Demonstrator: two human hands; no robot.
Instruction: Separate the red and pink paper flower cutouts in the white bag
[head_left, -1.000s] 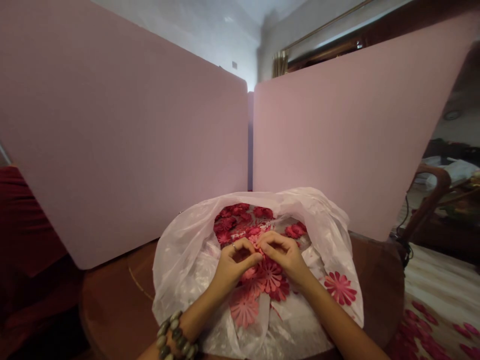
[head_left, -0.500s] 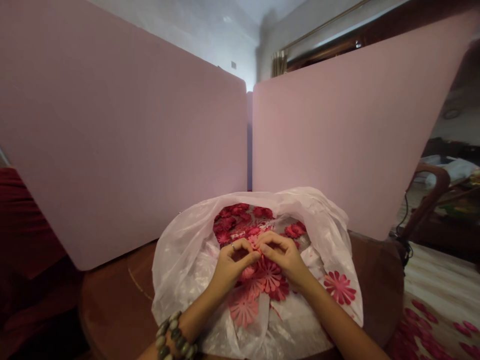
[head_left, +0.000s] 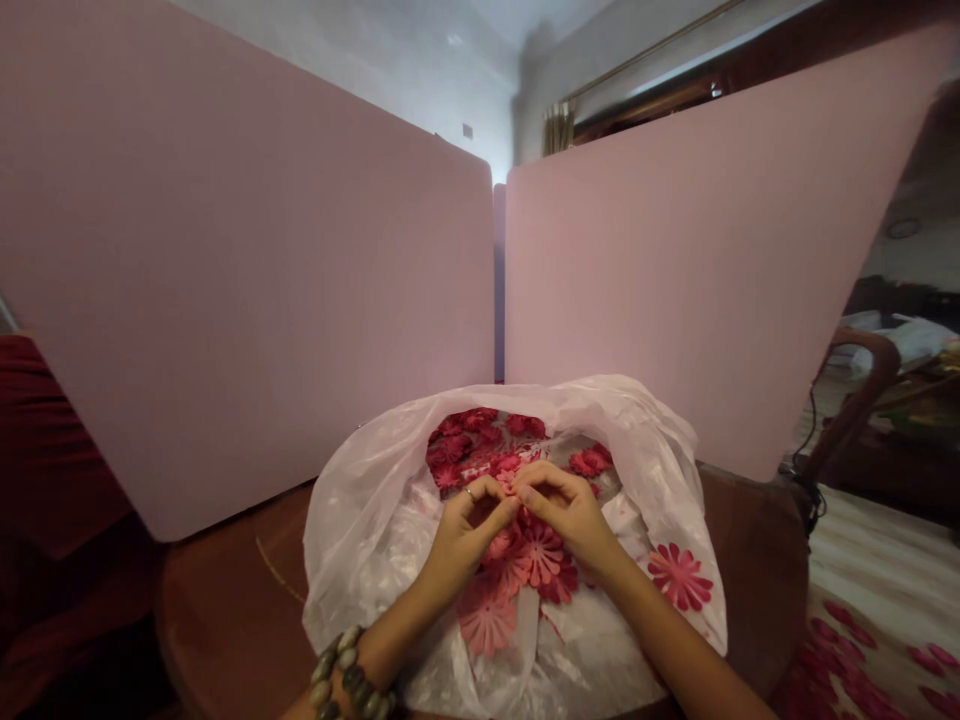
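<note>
Above the mouth of a white plastic bag point(head_left: 360, 530), my left hand point(head_left: 469, 535) and my right hand point(head_left: 568, 515) meet fingertip to fingertip. Both are closed in a pinch on a small pink artificial flower point(head_left: 511, 489), mostly hidden by the fingers. Just below them lie layered pink flower cutouts point(head_left: 540, 553), with a paler one point(head_left: 487, 618) nearer me. Darker red flowers point(head_left: 454, 450) fill the bag's opening. To the right of my right forearm a single magenta flower point(head_left: 679, 576) rests flat on the plastic. A beaded bracelet circles my left wrist.
The bag sits on a round brown wooden table point(head_left: 225, 590). Two tall pink panels point(head_left: 300, 280) stand behind it, meeting near the middle. Loose magenta petals point(head_left: 847, 660) lie at the lower right, below a wooden chair point(head_left: 862, 370). Red fabric point(head_left: 52, 440) shows at far left.
My fingertips have drawn slightly closer together around the small pink flower, and less of it shows. The bag and the surrounding flowers stay where they were.
</note>
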